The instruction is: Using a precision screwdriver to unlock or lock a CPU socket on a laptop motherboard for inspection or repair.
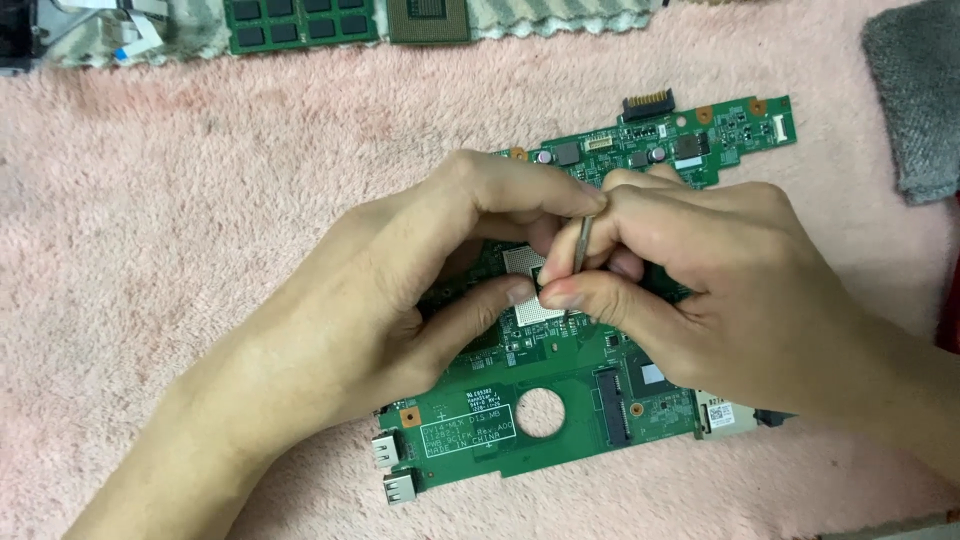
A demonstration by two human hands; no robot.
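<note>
Working over a green board point(520, 430) that lies flat on a pink fleece cloth point(200, 200), both hands meet at its middle. Right hand point(720, 290): fingers curled tight, pinching a thin metal tool point(581, 240), held nearly upright and tilted slightly; its lower end comes down at the square socket point(530, 290), though the tip itself is hidden behind the thumb. Left hand point(400, 290): fingers bent, thumb tip pressed on the socket's edge, index finger arched over and touching the right hand's fingertips near the tool's top. Probably steadying the tool, but actual contact with it can't be made out.

Board details: round hole point(541, 412) near the front edge, a slot connector point(612, 405) just right of it, two metal ports point(392, 468) at the front left corner, a black connector point(648, 103) at the far edge.

Around: memory stick point(300, 22) and a square chip point(428, 20) lie side by side at the top of view, well apart from the hands. Grey cloth point(915, 100) at the right edge, overlapping the pink one.
</note>
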